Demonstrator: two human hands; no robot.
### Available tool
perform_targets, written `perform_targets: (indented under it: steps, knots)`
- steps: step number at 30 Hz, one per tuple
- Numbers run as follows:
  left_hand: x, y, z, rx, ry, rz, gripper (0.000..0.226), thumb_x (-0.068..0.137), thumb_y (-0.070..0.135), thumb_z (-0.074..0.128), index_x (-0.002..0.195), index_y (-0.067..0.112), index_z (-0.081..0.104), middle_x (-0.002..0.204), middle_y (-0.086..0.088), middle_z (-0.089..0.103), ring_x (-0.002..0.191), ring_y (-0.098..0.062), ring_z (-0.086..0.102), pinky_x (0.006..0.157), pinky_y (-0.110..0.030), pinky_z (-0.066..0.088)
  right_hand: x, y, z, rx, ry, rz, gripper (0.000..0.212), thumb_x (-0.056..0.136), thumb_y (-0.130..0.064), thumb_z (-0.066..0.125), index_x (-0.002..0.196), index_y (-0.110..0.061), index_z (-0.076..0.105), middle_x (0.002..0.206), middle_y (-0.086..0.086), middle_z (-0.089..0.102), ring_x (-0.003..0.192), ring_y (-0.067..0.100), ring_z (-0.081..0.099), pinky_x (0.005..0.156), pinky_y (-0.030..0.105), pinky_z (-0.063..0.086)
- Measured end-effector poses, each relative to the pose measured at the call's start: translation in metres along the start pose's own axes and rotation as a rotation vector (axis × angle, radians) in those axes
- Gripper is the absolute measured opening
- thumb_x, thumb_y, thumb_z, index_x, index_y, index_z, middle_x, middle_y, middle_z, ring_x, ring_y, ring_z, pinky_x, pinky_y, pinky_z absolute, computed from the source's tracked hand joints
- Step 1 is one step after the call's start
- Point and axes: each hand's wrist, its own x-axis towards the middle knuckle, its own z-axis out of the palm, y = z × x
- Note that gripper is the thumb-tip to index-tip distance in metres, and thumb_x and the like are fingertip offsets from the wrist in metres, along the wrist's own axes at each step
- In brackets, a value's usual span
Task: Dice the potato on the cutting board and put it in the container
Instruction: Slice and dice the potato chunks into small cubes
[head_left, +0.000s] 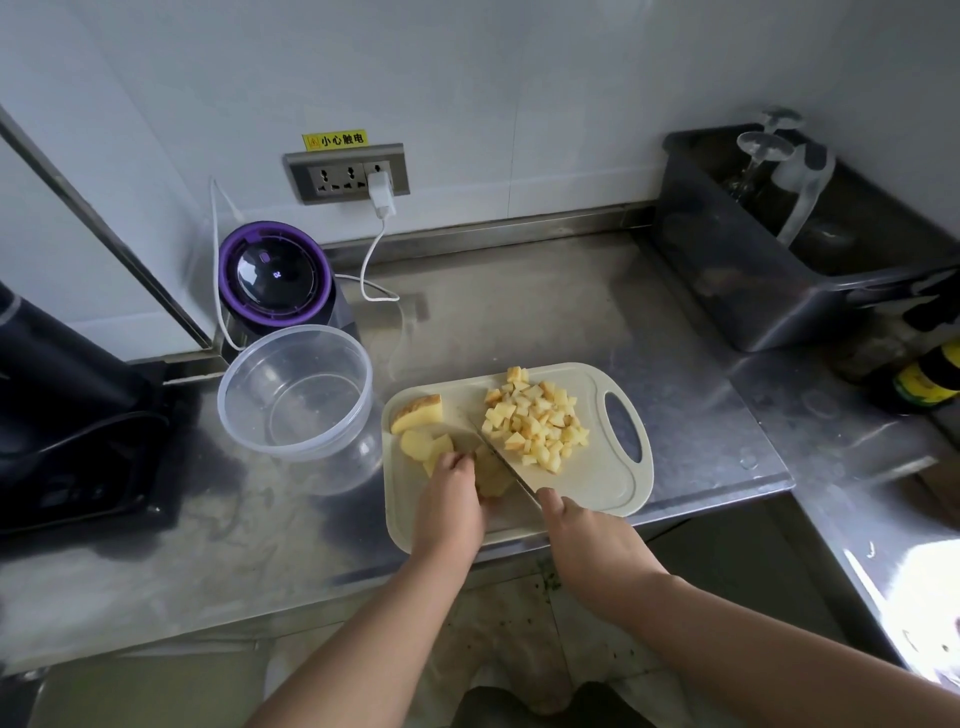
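**Cutting my potato into little cubes**

My cutting board (597, 483) lies on the desk (519, 312), its handle hole at the right end. My knife (506, 462) slants across it, tip up and to the left. My right hand (582, 530) is closed around the handle. My left hand (452, 499) curls down, fingers pressing on the potato piece (491, 475) beside the blade. A pile of cubes (535, 421) sits right of the knife. Bigger chunks (418, 415) wait at the left. The clear container (296, 395) stands left of the board.

container (296, 395) sits just left of cutting board (597, 488); steel counter (545, 312) behind lies open.
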Motion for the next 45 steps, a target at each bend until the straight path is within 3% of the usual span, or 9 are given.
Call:
perform_targets:
  steps: [6, 9, 14, 18, 22, 30, 35, 39, 45]
  knots:
    - [-0.001, -0.002, -0.003, -0.026, -0.008, 0.037, 0.055, 0.083, 0.038, 0.07, 0.131, 0.017, 0.053, 0.135, 0.001, 0.047, 0.113, -0.017, 0.056, 0.093, -0.024, 0.043, 0.002, 0.007, -0.013, 0.03, 0.05, 0.04, 0.046, 0.095, -0.002, 0.039, 0.137, -0.017, 0.026, 0.08, 0.0, 0.046, 0.064, 0.019, 0.05, 0.057, 0.031, 0.043]
    - [-0.002, -0.004, -0.005, -0.03, 0.019, 0.06, 0.051, 0.082, 0.038, 0.07, 0.127, 0.018, 0.057, 0.131, 0.002, 0.051, 0.108, -0.018, 0.059, 0.089, -0.026, 0.048, -0.004, 0.003, -0.012, 0.021, 0.057, 0.01, 0.045, 0.096, -0.004, 0.04, 0.137, -0.017, 0.026, 0.078, 0.0, 0.046, 0.059, 0.016, 0.047, 0.052, 0.027, 0.038]
    - [-0.003, -0.004, -0.01, 0.028, -0.009, 0.053, 0.041, 0.086, 0.033, 0.065, 0.123, 0.018, 0.058, 0.13, 0.001, 0.05, 0.105, -0.02, 0.06, 0.087, -0.03, 0.049, -0.007, -0.007, -0.007, 0.009, 0.005, -0.004, 0.042, 0.096, -0.001, 0.038, 0.135, -0.015, 0.03, 0.084, 0.002, 0.047, 0.074, 0.024, 0.058, 0.063, 0.033, 0.046]
    - [-0.003, -0.004, -0.012, 0.075, -0.003, 0.068, 0.041, 0.087, 0.036, 0.065, 0.122, 0.017, 0.058, 0.13, 0.001, 0.051, 0.107, -0.019, 0.059, 0.085, -0.029, 0.048, -0.007, -0.008, -0.006, -0.002, 0.018, -0.011, 0.044, 0.097, -0.002, 0.041, 0.137, -0.016, 0.028, 0.08, -0.001, 0.043, 0.062, 0.016, 0.047, 0.049, 0.022, 0.033]
    - [-0.003, -0.005, -0.011, 0.102, 0.007, 0.083, 0.042, 0.086, 0.038, 0.066, 0.122, 0.017, 0.058, 0.13, 0.002, 0.051, 0.108, -0.018, 0.059, 0.086, -0.028, 0.047, -0.005, -0.008, -0.006, -0.014, 0.024, -0.011, 0.044, 0.097, -0.003, 0.042, 0.137, -0.016, 0.028, 0.076, -0.003, 0.04, 0.059, 0.012, 0.043, 0.046, 0.021, 0.029]
    - [-0.001, -0.005, -0.011, 0.127, 0.021, 0.099, 0.042, 0.087, 0.041, 0.064, 0.121, 0.017, 0.058, 0.129, 0.003, 0.052, 0.108, -0.016, 0.058, 0.083, -0.025, 0.046, -0.002, -0.007, -0.005, -0.007, -0.01, -0.003, 0.043, 0.098, -0.004, 0.042, 0.138, -0.015, 0.028, 0.079, -0.001, 0.043, 0.063, 0.015, 0.048, 0.053, 0.023, 0.039]
    - [-0.001, -0.005, -0.01, 0.133, 0.027, 0.097, 0.04, 0.089, 0.036, 0.064, 0.122, 0.016, 0.058, 0.131, 0.002, 0.053, 0.109, -0.015, 0.059, 0.087, -0.024, 0.047, 0.004, -0.008, -0.004, 0.004, -0.061, 0.007, 0.048, 0.098, -0.004, 0.046, 0.139, -0.016, 0.025, 0.075, -0.003, 0.038, 0.059, 0.009, 0.042, 0.049, 0.019, 0.034]
    - [0.0, -0.005, -0.009, 0.151, 0.025, 0.095, 0.036, 0.09, 0.03, 0.064, 0.122, 0.016, 0.057, 0.132, 0.003, 0.053, 0.107, -0.015, 0.06, 0.087, -0.025, 0.048, 0.007, -0.009, -0.003, -0.007, -0.082, 0.021, 0.053, 0.099, -0.006, 0.047, 0.144, -0.017, 0.021, 0.084, -0.001, 0.043, 0.06, 0.008, 0.042, 0.049, 0.018, 0.033]
    - [0.0, -0.003, -0.01, 0.175, 0.014, 0.094, 0.034, 0.091, 0.02, 0.06, 0.124, 0.015, 0.056, 0.132, 0.002, 0.052, 0.107, -0.016, 0.059, 0.086, -0.025, 0.049, 0.009, -0.011, -0.008, 0.031, -0.121, 0.049, 0.059, 0.097, -0.002, 0.048, 0.146, -0.018, 0.018, 0.089, 0.003, 0.049, 0.07, 0.012, 0.051, 0.058, 0.023, 0.043]
